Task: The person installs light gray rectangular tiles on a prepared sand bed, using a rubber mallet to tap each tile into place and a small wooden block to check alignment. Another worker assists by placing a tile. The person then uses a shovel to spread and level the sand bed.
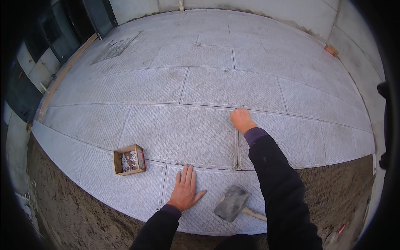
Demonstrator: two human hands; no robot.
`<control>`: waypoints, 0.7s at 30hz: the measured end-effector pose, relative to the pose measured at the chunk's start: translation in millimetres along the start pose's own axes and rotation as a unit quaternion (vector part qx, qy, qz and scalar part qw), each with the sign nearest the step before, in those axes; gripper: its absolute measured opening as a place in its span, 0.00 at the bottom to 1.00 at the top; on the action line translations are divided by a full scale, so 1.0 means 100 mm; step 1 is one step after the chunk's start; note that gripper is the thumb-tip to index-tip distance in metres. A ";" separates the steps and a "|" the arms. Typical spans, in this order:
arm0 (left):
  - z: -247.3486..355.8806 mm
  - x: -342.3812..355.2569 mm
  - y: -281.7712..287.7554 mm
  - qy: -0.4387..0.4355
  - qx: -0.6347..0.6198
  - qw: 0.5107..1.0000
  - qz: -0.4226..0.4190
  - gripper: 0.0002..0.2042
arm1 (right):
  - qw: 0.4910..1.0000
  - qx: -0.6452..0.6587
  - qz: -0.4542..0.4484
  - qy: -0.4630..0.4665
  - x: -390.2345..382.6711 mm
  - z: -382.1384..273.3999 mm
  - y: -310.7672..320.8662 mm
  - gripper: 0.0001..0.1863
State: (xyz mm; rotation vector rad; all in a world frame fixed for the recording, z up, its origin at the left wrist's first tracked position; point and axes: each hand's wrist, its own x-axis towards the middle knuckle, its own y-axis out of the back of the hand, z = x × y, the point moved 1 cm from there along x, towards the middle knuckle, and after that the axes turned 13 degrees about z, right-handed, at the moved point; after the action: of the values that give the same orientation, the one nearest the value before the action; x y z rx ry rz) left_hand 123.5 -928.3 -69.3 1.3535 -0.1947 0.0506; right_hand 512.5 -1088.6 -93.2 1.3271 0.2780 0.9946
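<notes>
The head view shows, from the left, an open-topped brown wooden box (141, 161) sitting on the paving, with small white plastic pieces (126, 161), some apparently cross-shaped, loose inside it. Right of the box, the left grip (184, 191), a bare hand, is released, palm flat on a pale grey ribbed stone slab (208, 179), fingertips at its far edge. Next lies a dark grey block-headed mallet (232, 204), nearer the left grip than the right; its pale handle slants toward the lower right, its end hidden by the right sleeve. Farther off, a narrow dark straight joint (238, 150) between two slabs runs away from the person, its long axis leading to the right grip (243, 120). That grip is clenched at the joint's far end; whether it pinches anything small, I cannot tell.
</notes>
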 end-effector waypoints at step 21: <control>-0.06 -0.02 -0.05 0.015 -0.034 0.999 0.017 0.45 | 0.997 -0.028 -0.062 0.022 0.17 0.13 0.10 0.06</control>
State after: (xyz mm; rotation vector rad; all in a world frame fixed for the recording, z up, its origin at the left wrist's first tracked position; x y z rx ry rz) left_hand 122.6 -923.5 -75.8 1.2817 -0.1925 0.0925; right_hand 526.5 -1085.5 -74.8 1.2237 0.3605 0.9213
